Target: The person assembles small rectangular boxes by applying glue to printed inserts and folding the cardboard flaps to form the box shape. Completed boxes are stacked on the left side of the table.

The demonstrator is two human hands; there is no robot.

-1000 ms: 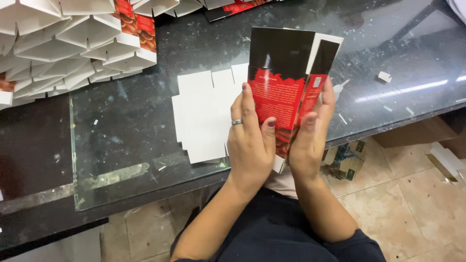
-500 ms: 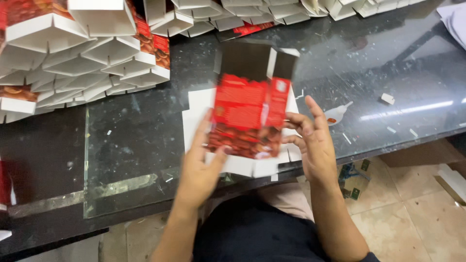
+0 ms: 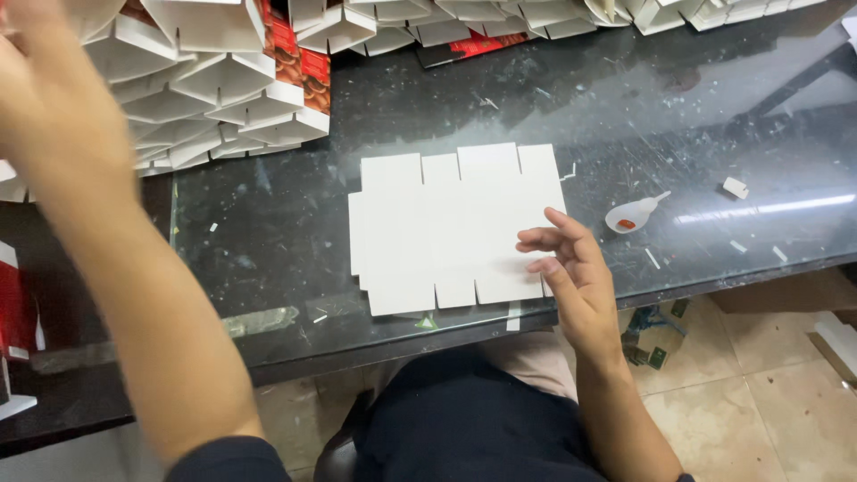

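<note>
A seated worker's right hand [image 3: 571, 263] hovers low over the near right corner of a stack of flat white carton blanks [image 3: 455, 228], palm turned inward, fingers loosely curled and spread apart, gripping nothing; whether the fingertips touch the top sheet cannot be told. The forearm runs back from it toward the body, over the table's front edge. The left hand [image 3: 45, 98] is raised high and far out to the other side, blurred, its arm stretched up and across the frame; its fingers look open, though the blur hides whether anything is in them. It sits in front of a heap of folded white cartons [image 3: 205, 98], open-ended boxes stacked on their sides, some showing red printed panels [image 3: 299, 76]. More of the same white cartons [image 3: 553, 18] line the far edge of the dark glass-topped table [image 3: 696, 116]. The blanks lie directly left of the right hand and just ahead of the lap, notched flaps showing along their far and near edges, white side up. Beyond the right hand and a little to its right, a small white plastic spoon [image 3: 632, 214] with a red dab in its bowl rests on the glass. Farther right lies a small white scrap [image 3: 735, 187]. Below the hand, under the table edge, a torn printed packet [image 3: 656, 335] lies on the tiled floor [image 3: 759, 419].
</note>
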